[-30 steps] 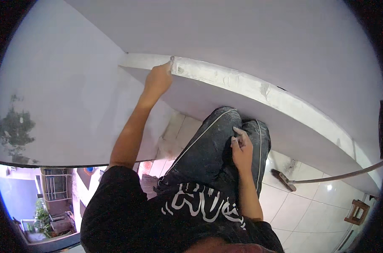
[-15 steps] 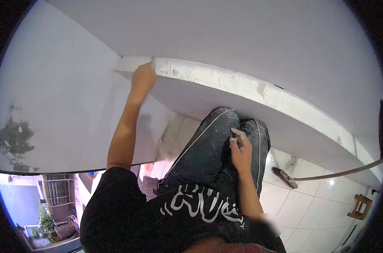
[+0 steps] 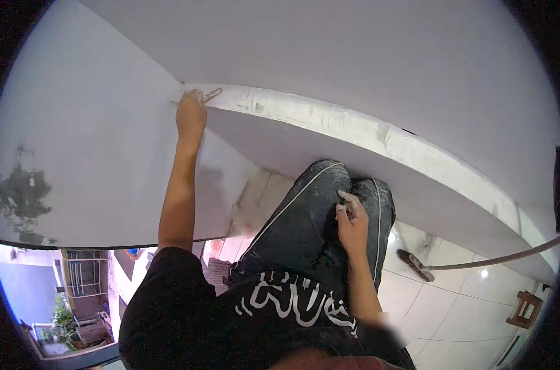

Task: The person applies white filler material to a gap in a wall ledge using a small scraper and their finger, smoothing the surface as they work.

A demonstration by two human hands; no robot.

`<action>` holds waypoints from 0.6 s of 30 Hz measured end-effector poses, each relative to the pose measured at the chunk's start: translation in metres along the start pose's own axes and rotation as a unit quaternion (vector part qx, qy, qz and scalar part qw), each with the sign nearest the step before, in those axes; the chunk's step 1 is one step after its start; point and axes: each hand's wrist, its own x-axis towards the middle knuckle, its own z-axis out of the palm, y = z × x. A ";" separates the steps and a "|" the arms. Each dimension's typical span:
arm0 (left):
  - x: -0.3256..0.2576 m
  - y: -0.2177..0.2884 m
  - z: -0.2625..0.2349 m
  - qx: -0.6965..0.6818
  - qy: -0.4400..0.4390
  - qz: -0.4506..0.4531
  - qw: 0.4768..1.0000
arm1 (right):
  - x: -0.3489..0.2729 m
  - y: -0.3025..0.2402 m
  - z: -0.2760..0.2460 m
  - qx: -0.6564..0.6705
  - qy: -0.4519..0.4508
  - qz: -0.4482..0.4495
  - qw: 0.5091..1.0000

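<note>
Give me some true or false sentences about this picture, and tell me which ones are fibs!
1. The left hand has a thin tool by the pale strip. True.
2. The right hand is touching the pale strip. False: it is over the trousers.
3. The broom has its head on the tiled floor. True.
4. The trousers are bright yellow. False: they are dark, with pale smudges.
5. The left wall has a dark patch. True.

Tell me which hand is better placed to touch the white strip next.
Left, likely: the left hand grips a thin tool at the white strip, while the right hand is over the trousers.
</note>
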 end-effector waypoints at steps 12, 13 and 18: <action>-0.005 0.024 0.000 0.024 0.020 0.093 0.995 | 0.000 0.001 -0.004 -0.003 -0.016 0.006 1.000; -0.003 0.023 0.002 0.027 0.062 0.137 0.988 | 0.000 0.000 -0.004 0.001 -0.017 0.001 1.000; 0.004 0.029 0.001 0.006 0.021 0.122 0.992 | 0.000 0.004 -0.003 0.000 -0.004 -0.006 1.000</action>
